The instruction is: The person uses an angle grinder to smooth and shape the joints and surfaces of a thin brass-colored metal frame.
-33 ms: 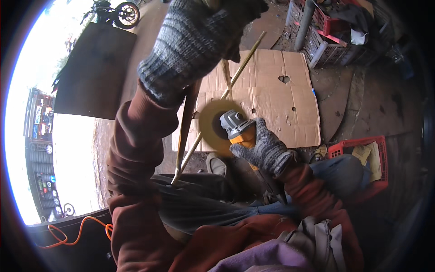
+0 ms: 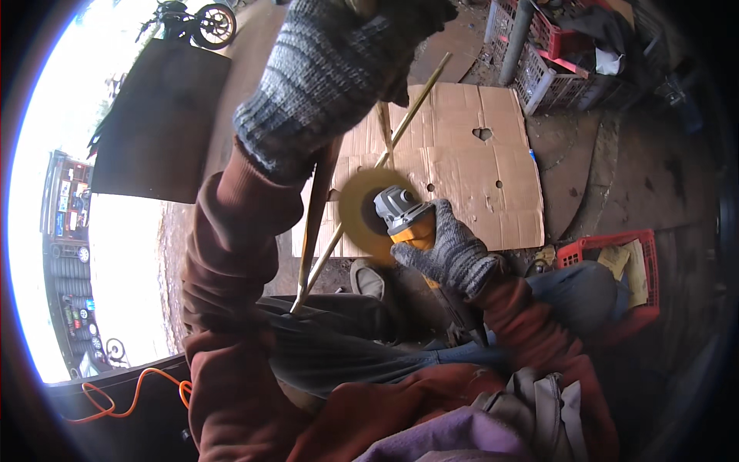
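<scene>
My right hand (image 2: 454, 250), in a grey knitted glove, grips the yellow body of an angle grinder (image 2: 412, 227). The grinder's large yellowish disc (image 2: 354, 200) is blurred, its edge close to a long, flat, brownish strip (image 2: 319, 204). High at the top, my left hand (image 2: 331, 69) wears a matching glove; its fingers are curled and partly cut off by the frame edge. What it holds is mostly hidden, though the brownish strip hangs from beneath it. A thin pale rod (image 2: 416, 105) runs slantwise behind the disc, down to my leg.
Flattened cardboard (image 2: 469, 185) with holes lies on the ground ahead. Grey crates (image 2: 550, 85) stand by a post (image 2: 517, 42) at far right. A red crate (image 2: 654, 269) is beside my knee. An orange cord (image 2: 138, 385) curls at lower left; a motorcycle (image 2: 192, 23) stands far left.
</scene>
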Tool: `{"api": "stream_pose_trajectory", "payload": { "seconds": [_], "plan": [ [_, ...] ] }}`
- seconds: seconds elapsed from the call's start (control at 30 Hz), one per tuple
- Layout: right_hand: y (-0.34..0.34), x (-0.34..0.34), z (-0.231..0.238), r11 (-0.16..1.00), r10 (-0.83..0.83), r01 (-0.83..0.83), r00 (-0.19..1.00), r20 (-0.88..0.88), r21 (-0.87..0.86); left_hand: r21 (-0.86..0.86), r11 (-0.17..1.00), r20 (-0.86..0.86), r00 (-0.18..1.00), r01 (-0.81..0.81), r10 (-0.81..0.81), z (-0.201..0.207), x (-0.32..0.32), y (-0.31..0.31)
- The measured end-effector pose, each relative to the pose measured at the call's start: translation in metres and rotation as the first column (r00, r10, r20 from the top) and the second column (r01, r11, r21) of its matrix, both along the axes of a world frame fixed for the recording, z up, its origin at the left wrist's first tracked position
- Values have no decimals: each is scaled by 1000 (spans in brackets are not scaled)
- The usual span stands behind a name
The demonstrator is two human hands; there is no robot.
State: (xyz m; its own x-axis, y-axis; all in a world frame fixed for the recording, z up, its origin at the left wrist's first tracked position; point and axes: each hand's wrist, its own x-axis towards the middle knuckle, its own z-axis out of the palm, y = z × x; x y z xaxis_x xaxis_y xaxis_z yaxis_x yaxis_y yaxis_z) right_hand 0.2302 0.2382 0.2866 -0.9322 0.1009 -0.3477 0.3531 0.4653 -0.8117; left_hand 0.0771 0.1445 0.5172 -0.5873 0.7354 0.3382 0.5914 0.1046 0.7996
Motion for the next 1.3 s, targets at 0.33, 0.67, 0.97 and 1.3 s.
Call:
{"api": "stream_pose_trajectory", "payload": {
  "seconds": [0.33, 0.67, 0.97, 1.3],
  "plan": [
    [4, -3, -4, 999, -26, 25, 999, -20, -24, -13, 1000, -49, 999, -4, 3, -4, 12, 11],
    [3, -7, -2, 999, -38, 37, 999, -15, -32, -26, 998, -173, 983, -62, 57, -10, 24, 18],
    [2, -2, -2, 986, -96, 90, 995, -36, -138, 3, 999, -48, 998, -37, 37, -3, 18, 6],
    [-4, 3, -2, 972, -60, 48, 997, -49, -229, 108, 982, 74, 986, -157, 149, -12, -7, 2]
  ]
}}
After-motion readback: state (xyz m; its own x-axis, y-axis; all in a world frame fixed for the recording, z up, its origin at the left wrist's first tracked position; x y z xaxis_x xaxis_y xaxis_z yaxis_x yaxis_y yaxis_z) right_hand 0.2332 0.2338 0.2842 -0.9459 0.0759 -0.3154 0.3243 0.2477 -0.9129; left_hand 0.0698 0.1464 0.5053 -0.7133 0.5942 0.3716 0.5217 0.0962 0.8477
